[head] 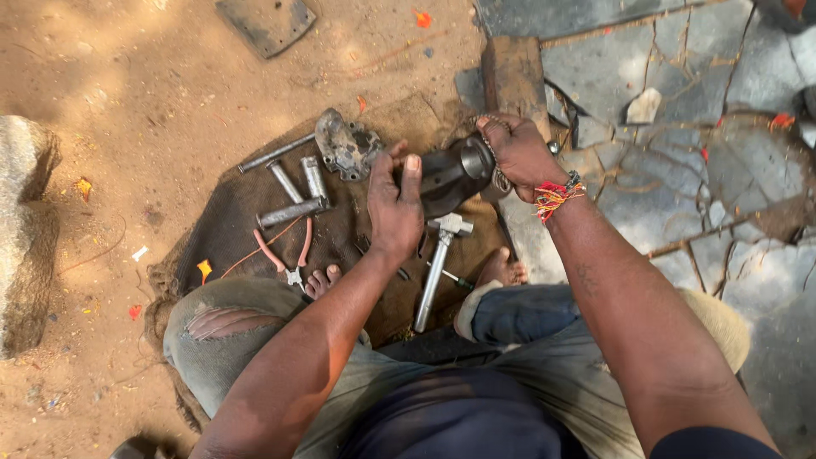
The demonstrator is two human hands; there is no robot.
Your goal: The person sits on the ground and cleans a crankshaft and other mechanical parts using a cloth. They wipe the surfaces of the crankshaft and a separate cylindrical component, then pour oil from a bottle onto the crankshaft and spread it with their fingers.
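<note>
Two hands hold one dark metal housing (450,174) above the sackcloth's (229,221) right edge. Left hand (393,208) wraps its near end; right hand (518,153) clamps the far round end, long axis between them.

A dark, greasy metal housing (450,174) is being held up above the brown sacking spread on the ground, near the sacking's far right corner beside the stone paving. It is lying tilted, its round, shiny collar pointing up and to the right. Its body is looking bulky and blackened, widening towards the lower left end.
</note>
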